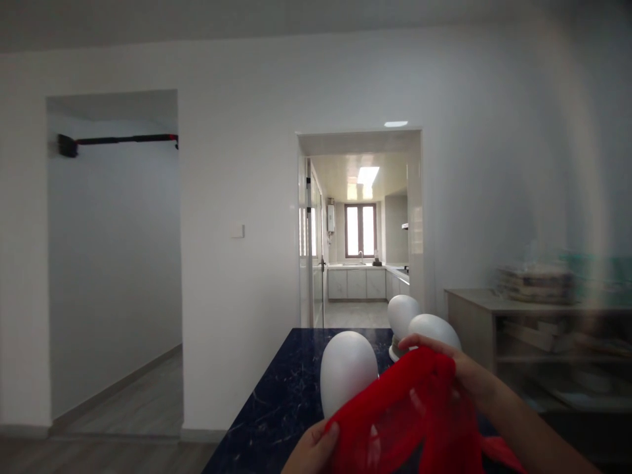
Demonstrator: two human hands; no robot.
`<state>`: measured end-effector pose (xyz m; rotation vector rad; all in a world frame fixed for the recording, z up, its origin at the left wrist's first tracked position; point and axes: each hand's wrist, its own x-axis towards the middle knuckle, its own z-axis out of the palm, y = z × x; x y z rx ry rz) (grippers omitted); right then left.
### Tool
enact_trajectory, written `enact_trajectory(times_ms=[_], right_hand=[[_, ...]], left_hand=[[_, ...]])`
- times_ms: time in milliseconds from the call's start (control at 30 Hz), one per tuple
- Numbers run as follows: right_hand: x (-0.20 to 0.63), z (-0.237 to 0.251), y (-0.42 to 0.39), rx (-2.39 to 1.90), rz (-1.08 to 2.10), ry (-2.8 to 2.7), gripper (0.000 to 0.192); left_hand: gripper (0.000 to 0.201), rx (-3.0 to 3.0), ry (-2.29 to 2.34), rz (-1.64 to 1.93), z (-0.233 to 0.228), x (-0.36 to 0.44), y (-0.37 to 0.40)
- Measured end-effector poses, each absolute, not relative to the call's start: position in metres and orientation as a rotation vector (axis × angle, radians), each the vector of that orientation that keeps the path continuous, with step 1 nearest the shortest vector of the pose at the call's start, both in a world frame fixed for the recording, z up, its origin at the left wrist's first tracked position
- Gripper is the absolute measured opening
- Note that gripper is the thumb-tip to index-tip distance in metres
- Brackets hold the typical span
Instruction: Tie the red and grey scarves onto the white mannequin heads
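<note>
Stretched between my two hands is a piece of sheer red fabric (pixel 390 408), its top edge slanting up to the right and its lower part hanging out of frame. My left hand (pixel 315 449) pinches its lower left edge between thumb and fingers. My right hand (pixel 461 372) grips the bunched upper right corner. Just behind the fabric, a smooth white egg-shaped form (pixel 348 372) stands on the dark blue marble-patterned table (pixel 276 401). Two more such white forms stand beyond my right hand, a farther one (pixel 402 315) and a nearer one (pixel 434 327), partly hidden by the hand.
To the right stands a grey shelf unit (pixel 469 299) with blurred items on top and inside. Past the table's far edge a doorway leads to a kitchen with white cabinets (pixel 358 283). A white wall (pixel 237 296) and another opening lie to the left.
</note>
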<state>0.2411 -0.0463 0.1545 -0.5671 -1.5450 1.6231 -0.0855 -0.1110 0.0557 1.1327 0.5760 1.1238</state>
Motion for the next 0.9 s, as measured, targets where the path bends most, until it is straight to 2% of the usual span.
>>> enact_trajectory(times_ms=[200,433,600,767,900], right_hand=[[0.24,0.143,-0.051,-0.735,1.615,-1.523,0.047],[0.239,0.139,-0.066,-0.87,1.495,-1.546,0.041],[0.237,0.132,-0.068,-0.942,1.441,-1.492,0.052],[0.227,0.136,-0.07,-0.903,1.333,-1.449,0.05],[0.219,0.15,-0.076,-0.891,1.251,-1.394,0.043]], left_hand=[[0.072,0.958,0.529,1.164,0.076,-0.095,-0.128],[0.056,0.898,0.651,1.37,0.077,-0.098,-0.12],[0.051,0.885,0.629,1.442,0.083,-0.102,-0.124],[0.057,0.899,0.698,1.348,0.084,-0.098,-0.129],[0.057,1.189,0.784,1.14,0.077,-0.091,-0.135]])
